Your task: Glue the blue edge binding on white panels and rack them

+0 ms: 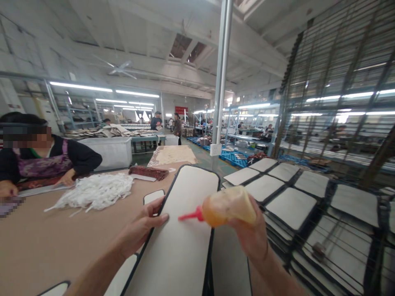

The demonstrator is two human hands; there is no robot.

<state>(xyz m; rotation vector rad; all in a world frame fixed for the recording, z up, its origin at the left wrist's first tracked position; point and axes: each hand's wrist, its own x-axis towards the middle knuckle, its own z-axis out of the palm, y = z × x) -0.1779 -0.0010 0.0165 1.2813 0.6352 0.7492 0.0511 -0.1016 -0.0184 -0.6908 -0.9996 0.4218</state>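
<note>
A long white panel [182,242] with rounded corners and a dark edge tilts up in front of me. My left hand [151,224] grips its left edge, thumb on the white face and fingers behind. In my right hand [251,234] is a squeeze bottle [228,205] of amber liquid, held sideways over the panel. Its red nozzle [189,215] points left, close to the white face; whether it touches I cannot tell. Parts of similar panels show beneath and beside this one, such as a small white corner [154,196] behind my left hand.
A co-worker [40,156] sits at the brown table's [77,242] left side, near a heap of white strips [95,190]. Dark-edged panels [291,207] lie stacked in rows at right, beside a wire rack [339,82]. A metal post [219,82] stands beyond the table.
</note>
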